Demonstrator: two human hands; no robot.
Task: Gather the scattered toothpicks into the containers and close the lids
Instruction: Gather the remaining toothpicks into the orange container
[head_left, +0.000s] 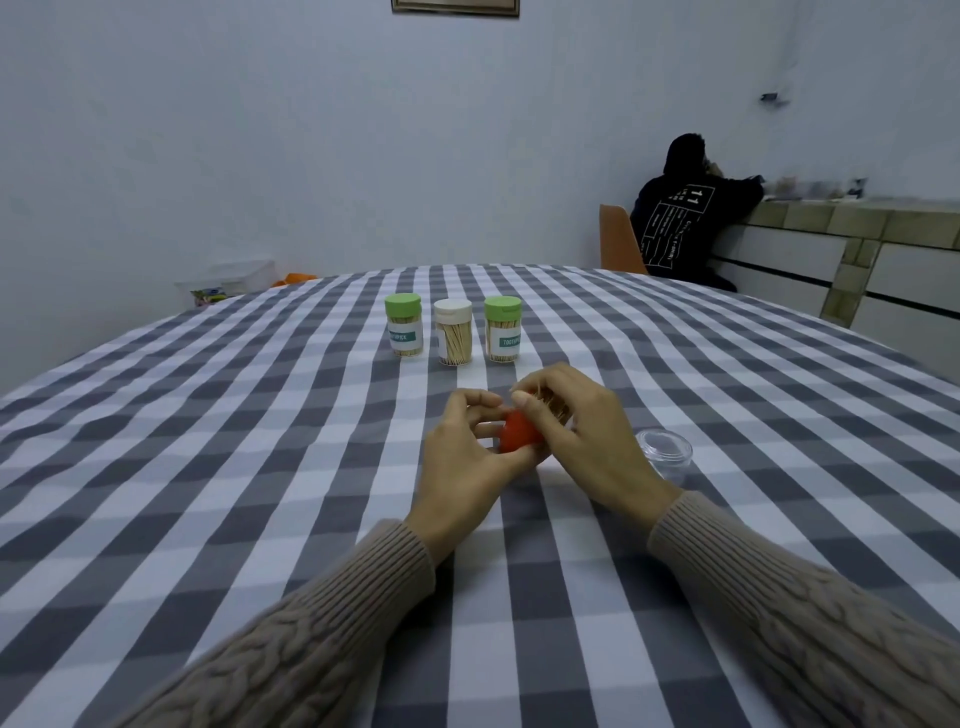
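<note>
I have the red container (519, 431) between my two hands, lifted just off the worktop (208, 467), tilted on its side with a bundle of toothpicks (553, 402) poking out of its far end under my right fingers. My left hand (462, 457) curls around the near, red end and grips it; my right hand (582, 431) wraps over the toothpicks and pinches them together at the mouth. I judge the step to be seating this bundle fully inside, so I want to hold the red end steady with the left and press the picks in evenly with the right, keeping them parallel so none splays or snaps. Just to the right of my right hand sits a clear lid (665, 452), open side up on the cloth; I take it to be this container's cap, and it is near enough to reach without letting go of the container. Beyond my hands, well apart, stand three closed jars: a green-lidded jar (403, 325), a white-lidded jar (453, 332) and a second green-lidded jar (503, 328), all filled. I see no loose picks on the checked cloth.
</note>
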